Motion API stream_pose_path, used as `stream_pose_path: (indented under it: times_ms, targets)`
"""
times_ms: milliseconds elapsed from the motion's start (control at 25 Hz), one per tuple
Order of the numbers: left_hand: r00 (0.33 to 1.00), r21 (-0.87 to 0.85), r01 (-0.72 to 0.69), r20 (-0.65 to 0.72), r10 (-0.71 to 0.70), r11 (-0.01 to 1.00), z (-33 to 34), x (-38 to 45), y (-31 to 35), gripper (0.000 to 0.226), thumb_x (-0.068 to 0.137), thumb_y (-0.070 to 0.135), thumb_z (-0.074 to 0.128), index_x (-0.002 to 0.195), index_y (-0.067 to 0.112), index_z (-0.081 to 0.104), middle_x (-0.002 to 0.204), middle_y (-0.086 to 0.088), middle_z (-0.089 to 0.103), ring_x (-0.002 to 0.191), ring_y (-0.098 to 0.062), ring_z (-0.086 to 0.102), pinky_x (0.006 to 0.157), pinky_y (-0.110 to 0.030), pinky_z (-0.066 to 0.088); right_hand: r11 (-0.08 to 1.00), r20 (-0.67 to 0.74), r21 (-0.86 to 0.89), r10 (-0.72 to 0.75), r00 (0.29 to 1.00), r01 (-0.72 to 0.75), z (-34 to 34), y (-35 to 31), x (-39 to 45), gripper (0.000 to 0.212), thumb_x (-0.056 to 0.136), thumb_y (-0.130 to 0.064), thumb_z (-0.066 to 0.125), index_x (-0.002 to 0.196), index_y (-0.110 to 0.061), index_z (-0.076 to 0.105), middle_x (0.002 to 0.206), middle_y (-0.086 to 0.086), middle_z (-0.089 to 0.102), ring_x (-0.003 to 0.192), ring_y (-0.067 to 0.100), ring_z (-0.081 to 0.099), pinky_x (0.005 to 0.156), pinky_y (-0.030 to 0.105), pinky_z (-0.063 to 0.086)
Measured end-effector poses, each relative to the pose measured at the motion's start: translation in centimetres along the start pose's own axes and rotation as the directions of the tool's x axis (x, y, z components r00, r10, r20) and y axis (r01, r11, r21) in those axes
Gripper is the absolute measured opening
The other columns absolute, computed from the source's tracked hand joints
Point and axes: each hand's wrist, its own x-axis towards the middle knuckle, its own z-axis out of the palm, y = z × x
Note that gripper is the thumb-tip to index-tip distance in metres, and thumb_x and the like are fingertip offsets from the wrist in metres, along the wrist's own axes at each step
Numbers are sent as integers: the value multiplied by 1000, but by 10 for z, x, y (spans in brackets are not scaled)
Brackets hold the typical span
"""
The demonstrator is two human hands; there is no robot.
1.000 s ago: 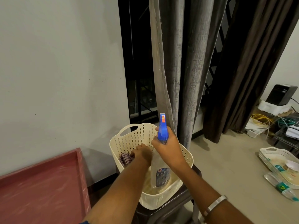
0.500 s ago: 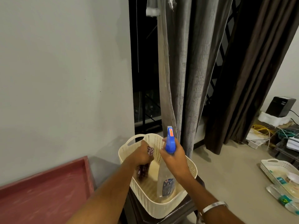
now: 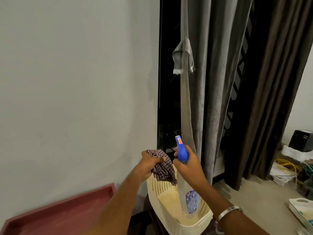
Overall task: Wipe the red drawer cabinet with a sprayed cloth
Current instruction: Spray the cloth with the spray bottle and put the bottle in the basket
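My left hand (image 3: 149, 164) grips a checked maroon-and-white cloth (image 3: 162, 168), lifted above the rim of a cream perforated basket (image 3: 169, 200). My right hand (image 3: 188, 165) is wrapped round the neck of a clear spray bottle (image 3: 183, 187) with a blue trigger head; the bottle's lower part hangs inside the basket. The nozzle points up and away. The red drawer cabinet (image 3: 59, 216) shows only its rimmed top at the bottom left, below and left of my left arm.
The basket stands on a dark stool (image 3: 152, 216) against the grey wall. Grey and brown curtains (image 3: 211, 82) hang before a dark window. Right on the floor lie another cream basket (image 3: 301, 207), cables (image 3: 286, 165) and a black box (image 3: 300, 140).
Both hands have risen: the cloth came out of the basket to above its rim, and the spray bottle was lifted higher. The view tilted upward.
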Motion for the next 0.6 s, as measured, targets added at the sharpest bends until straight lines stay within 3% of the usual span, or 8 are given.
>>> stream_pose_path:
  times_ms: [80, 240, 440, 600]
  targets:
    - [998, 11, -63, -27, 63, 998, -8, -17, 12, 67, 74, 5, 77, 127, 11, 38, 122, -11, 56, 108, -27, 59, 90, -42, 54, 1000, 29, -8, -19, 999, 19, 1, -21, -5, 27, 78, -4, 65, 102, -15, 57, 86, 0, 62, 76, 12, 60, 71, 18, 48]
    - [959, 173, -251, -90, 269, 952, -19, -58, 31, 37, 92, 21, 60, 127, 11, 52, 124, -9, 62, 106, -22, 61, 94, -42, 52, 996, 63, -87, -24, 998, 29, 7, -52, -23, 21, 79, -7, 64, 98, -13, 59, 79, 6, 62, 67, 13, 56, 64, 20, 50]
    - [939, 237, -266, -157, 307, 934, -21, -108, 54, 37, 101, 34, 40, 129, 12, 51, 117, -3, 59, 103, -19, 56, 84, -32, 47, 992, 107, -119, 47, 993, -34, 24, -83, -55, 3, 84, -17, 62, 86, -18, 59, 71, -1, 59, 62, 8, 55, 55, 13, 44]
    - [912, 295, -309, -177, 370, 904, -22, -135, 67, 41, 102, 38, 35, 128, 12, 53, 122, -5, 61, 104, -18, 58, 84, -29, 49, 989, 106, -133, 81, 991, -67, 38, -107, -81, 16, 86, -20, 61, 74, -23, 52, 64, -2, 54, 53, 7, 53, 49, 11, 43]
